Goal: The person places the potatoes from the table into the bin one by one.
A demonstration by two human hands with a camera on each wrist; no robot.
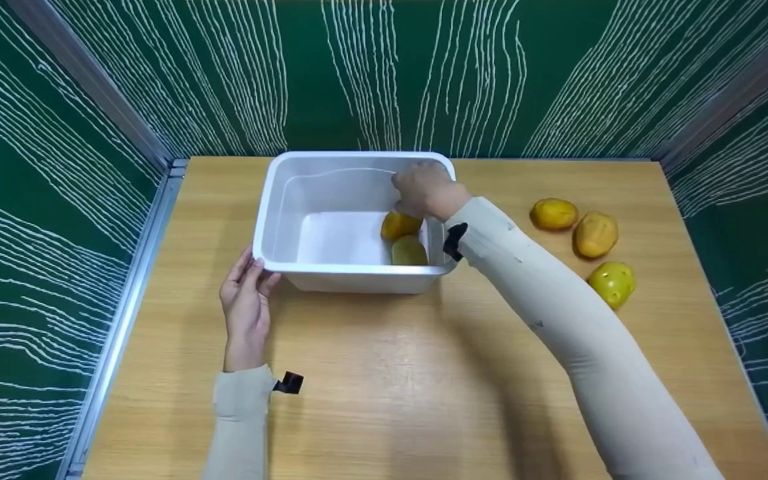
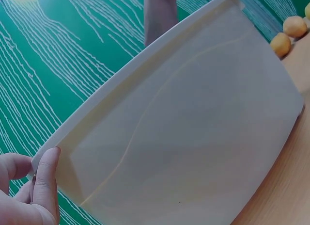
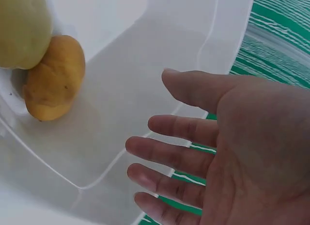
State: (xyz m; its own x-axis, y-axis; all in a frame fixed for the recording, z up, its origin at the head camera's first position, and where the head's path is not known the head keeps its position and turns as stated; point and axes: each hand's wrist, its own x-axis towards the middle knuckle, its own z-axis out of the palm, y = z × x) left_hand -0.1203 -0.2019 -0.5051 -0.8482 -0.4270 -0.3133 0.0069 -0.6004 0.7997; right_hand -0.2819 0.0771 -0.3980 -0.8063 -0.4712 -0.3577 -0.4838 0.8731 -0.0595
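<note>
A white plastic tub (image 1: 357, 269) stands on the table. My left hand (image 1: 247, 300) holds its near left corner, thumb on the outer wall and fingers at the rim in the left wrist view. Over the tub's far right corner is my right hand (image 1: 424, 190); the right wrist view shows its fingers (image 3: 169, 154) spread and holding nothing. Below it, in the tub's right end, lie a yellow-orange mango-like fruit (image 1: 399, 227) and a pale green fruit (image 1: 409, 252), side by side. The near wall partly hides the green one in the head view.
Right of the tub, two yellow-orange mango-like fruits (image 1: 554, 214) lie close together on the wooden table (image 1: 371, 373). A dimpled yellow-green fruit (image 1: 613, 285) sits just nearer. Green panels (image 1: 304, 73) with white wavy lines enclose the table at the back and sides.
</note>
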